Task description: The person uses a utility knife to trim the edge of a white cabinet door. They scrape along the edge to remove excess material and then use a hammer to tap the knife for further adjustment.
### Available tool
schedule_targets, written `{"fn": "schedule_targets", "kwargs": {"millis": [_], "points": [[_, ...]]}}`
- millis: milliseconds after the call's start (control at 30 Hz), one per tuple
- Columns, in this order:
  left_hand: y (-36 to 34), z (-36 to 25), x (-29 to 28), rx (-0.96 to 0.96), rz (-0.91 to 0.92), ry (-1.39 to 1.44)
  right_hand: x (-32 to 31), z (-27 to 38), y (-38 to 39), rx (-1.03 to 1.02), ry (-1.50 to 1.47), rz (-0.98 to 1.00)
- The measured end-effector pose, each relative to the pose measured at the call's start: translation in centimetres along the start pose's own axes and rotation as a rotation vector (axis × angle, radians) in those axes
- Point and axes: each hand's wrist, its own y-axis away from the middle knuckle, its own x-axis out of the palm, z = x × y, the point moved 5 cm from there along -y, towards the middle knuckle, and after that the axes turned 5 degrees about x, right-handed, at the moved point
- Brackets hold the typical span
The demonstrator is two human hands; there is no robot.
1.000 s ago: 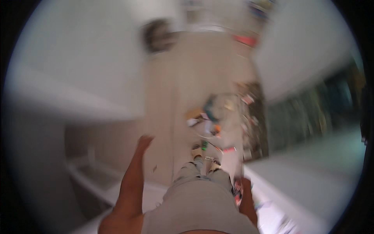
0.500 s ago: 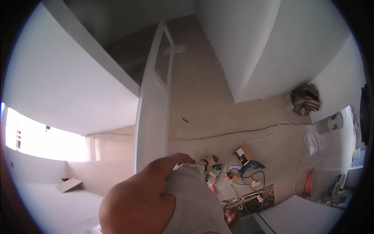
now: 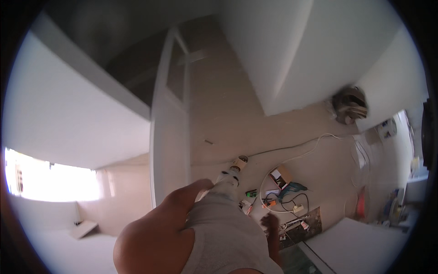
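Note:
My left hand (image 3: 203, 184) is beside my left thigh next to a white framed door panel (image 3: 169, 146), fingers mostly hidden. My right hand (image 3: 270, 220) hangs low by my right side; its blurred fingers cannot be made out clearly. My sandalled foot (image 3: 239, 163) is on the tiled floor (image 3: 228, 128). Ahead and right lie a teal power drill (image 3: 294, 187), an open cardboard box (image 3: 283, 173), a green item (image 3: 251, 193), an orange item (image 3: 268, 202) and a cream power strip (image 3: 298, 208) among looped cables.
A grey cable (image 3: 278, 150) crosses the floor. A dark bag (image 3: 349, 105) sits against the right wall (image 3: 383, 86), near a red basin (image 3: 361, 203). A debris-filled cutout (image 3: 310, 219) lies at lower right, beside a white board (image 3: 353, 239). A white wall (image 3: 77, 105) is left.
I turned sharply left, bringing the door panel and corridor into view. Over the last half-second my foot has stepped forward and my right hand has moved up in the picture.

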Motion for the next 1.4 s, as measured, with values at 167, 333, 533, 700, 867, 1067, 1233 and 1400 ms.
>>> {"fn": "schedule_targets", "kwargs": {"millis": [167, 333, 533, 700, 867, 1067, 1233, 1400], "points": [[-3.2, -0.7, -4.8, 0.012, 0.16, -0.202, 3.7, -9.0, 6.8, 0.655, 0.063, -0.252], [-6.4, -3.7, -14.0, -0.153, -0.007, 0.285, 9.1, -9.8, 8.1, 0.923, -0.18, -0.105], [-11.6, -13.7, -28.9, -0.045, 0.004, 0.184, 8.1, 0.1, -2.5, 0.607, 0.117, -0.664], [-12.7, -21.9, -35.0, 0.131, -0.118, 0.149, 6.9, 11.7, -4.8, 0.461, 0.11, -0.563], [-16.2, -22.3, -30.9, 0.0, 0.141, 0.008, 6.7, 12.5, -4.8, 0.37, -0.534, -0.606], [-19.8, -24.8, -23.9, 0.444, 0.453, -0.655, 5.1, 5.5, -12.0, 0.485, -0.811, -0.417], [-16.3, -35.8, -31.2, -0.047, 0.154, -0.315, -5.2, 15.0, -12.9, 0.553, -0.399, -0.44], [-20.7, -54.0, -40.5, 0.163, -0.051, -0.22, -11.6, 23.3, -14.0, 0.508, 0.142, -0.209]]}}
